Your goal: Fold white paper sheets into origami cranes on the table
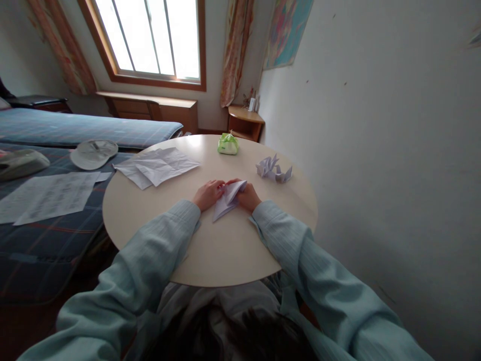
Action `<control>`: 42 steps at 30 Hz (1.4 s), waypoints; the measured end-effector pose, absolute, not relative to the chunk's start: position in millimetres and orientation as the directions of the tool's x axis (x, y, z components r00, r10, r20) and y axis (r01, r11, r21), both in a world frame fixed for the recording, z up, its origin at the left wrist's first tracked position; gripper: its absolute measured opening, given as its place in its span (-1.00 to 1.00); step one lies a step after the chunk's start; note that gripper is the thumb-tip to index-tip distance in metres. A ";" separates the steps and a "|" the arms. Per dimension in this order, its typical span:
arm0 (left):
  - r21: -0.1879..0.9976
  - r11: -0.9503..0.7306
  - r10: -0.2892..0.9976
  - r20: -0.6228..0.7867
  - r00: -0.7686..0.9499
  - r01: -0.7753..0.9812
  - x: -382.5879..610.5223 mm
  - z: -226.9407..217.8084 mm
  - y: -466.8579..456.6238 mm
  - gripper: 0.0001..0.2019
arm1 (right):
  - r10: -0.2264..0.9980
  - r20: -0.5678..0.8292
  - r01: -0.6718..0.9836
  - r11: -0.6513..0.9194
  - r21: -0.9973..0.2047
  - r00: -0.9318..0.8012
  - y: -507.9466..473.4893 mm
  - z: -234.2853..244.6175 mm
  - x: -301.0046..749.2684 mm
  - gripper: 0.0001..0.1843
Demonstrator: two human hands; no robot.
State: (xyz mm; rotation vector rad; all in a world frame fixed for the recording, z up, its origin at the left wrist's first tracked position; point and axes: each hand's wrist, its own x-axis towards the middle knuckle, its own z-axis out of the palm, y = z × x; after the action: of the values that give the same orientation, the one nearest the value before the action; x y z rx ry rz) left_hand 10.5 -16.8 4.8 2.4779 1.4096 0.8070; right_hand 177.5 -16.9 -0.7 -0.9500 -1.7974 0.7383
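Note:
Over the middle of the round table, a folded sheet of white paper is held between both hands. My left hand closes its fingers on the paper's left upper edge. Around the right side of the same paper my right hand is closed, its fingers partly hidden behind a raised pointed flap. The folds come to a point at the lower left and another at the upper right. Beyond my right hand stand small folded paper figures with upright points.
Creased loose paper sheets lie at the table's left back. A green tissue pack sits at the far edge. Left of the table, a bed holds printed sheets and a pale cap. A white wall runs along the right.

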 end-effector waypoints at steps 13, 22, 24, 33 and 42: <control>0.331 -0.518 0.844 0.347 0.409 0.789 10.5 7.5 -18.6 -0.74 | 0.872 0.433 0.266 0.484 -0.834 -0.229 -19.2 -1.6 176.2 -0.71; 0.330 -0.543 0.829 0.356 0.430 0.772 9.2 5.1 -16.6 -0.73 | 0.869 0.436 0.233 0.485 -0.843 -0.234 -15.6 -5.8 176.6 -0.74; 0.332 -0.543 0.829 0.357 0.430 0.771 9.1 4.9 -16.5 -0.72 | 0.866 0.442 0.225 0.490 -0.842 -0.231 -16.4 -5.0 176.4 -0.74; 0.324 -0.548 0.825 0.359 0.436 0.771 9.2 5.2 -16.8 -0.73 | 0.864 0.444 0.235 0.494 -0.837 -0.236 -17.5 -3.3 176.8 -0.72; 0.341 -0.543 0.828 0.365 0.425 0.767 8.5 2.2 -14.6 -0.73 | 0.863 0.449 0.291 0.502 -0.815 -0.231 -17.9 -2.2 177.4 -0.73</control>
State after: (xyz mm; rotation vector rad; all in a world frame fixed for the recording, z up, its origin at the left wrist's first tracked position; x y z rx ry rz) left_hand 8.5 -14.6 2.2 2.5467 1.4336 0.7598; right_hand 177.4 -17.9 -2.2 -0.9738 -1.7715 0.7359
